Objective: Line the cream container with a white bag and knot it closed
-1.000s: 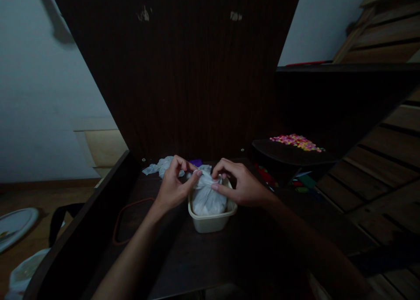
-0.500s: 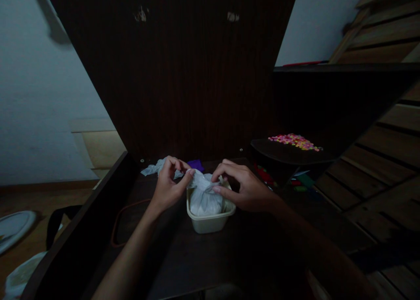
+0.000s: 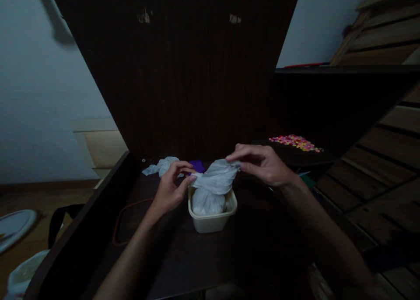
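White plastic bagging [image 3: 208, 203] sat bunched in a cream tub [image 3: 211, 224] on the dark surface [image 3: 193, 265], its upper part stretched between the left hand [image 3: 172, 186], pinching one end, and the right hand [image 3: 264, 165], gripping the other. Crumpled plastic [image 3: 160, 166] lay near the surface's back left corner.

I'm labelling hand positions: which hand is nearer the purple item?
Left. The left hand is close, just left of the purple item; the right hand is farther off to its right, across the white bag.
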Demonstrator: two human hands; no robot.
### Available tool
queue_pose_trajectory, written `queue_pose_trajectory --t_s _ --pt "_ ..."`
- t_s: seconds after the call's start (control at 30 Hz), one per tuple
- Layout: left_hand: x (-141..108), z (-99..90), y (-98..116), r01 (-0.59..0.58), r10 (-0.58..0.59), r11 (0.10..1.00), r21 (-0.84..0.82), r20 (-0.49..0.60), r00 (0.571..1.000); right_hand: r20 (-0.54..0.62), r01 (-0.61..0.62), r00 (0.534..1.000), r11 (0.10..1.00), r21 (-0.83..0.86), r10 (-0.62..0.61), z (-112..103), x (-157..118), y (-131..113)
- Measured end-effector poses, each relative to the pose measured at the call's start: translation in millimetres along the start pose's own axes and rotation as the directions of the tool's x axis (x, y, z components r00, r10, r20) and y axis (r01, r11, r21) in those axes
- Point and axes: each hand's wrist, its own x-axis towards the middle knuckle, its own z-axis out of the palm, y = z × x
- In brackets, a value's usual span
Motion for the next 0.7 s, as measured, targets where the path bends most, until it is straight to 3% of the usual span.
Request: queue_pose_trajectory --t_s 0.13,0.3,0.43,0.57,0.63,0.7 --pt "-2 1.4 3 -0.063 0.063 0.997 0.04 0.002 0.998 -0.143 0.004 0.99 1.0 -0.019 -0.006 -17 24 -1" --pt "-3 1.9 5 -0.051 0.053 0.996 0.071 -0.028 0.998 -0.058 -0.022 0.998 0.996 -0.086 0.018 -23 39 -11" --pt "-2 9.8 11 0.008 -0.01 1.0 -0.023 -0.074 0.997 -0.059 0.016 0.998 0.957 -0.291 -0.034 6 31 -23" --pt "0 16.6 17 0.019 -0.025 0.997 -0.072 -0.081 0.996 0.208 0.127 0.978 0.793 -0.596 -0.001 43 17 -26" --pt "0 16.1 17 0.023 -0.03 0.995 -0.097 -0.067 0.997 0.269 0.161 0.962 0.709 -0.687 0.041 48 13 -21" --pt "0 13.0 15 0.022 -0.029 0.994 -0.103 -0.06 0.998 0.261 0.148 0.964 0.704 -0.694 0.054 42 11 -16"
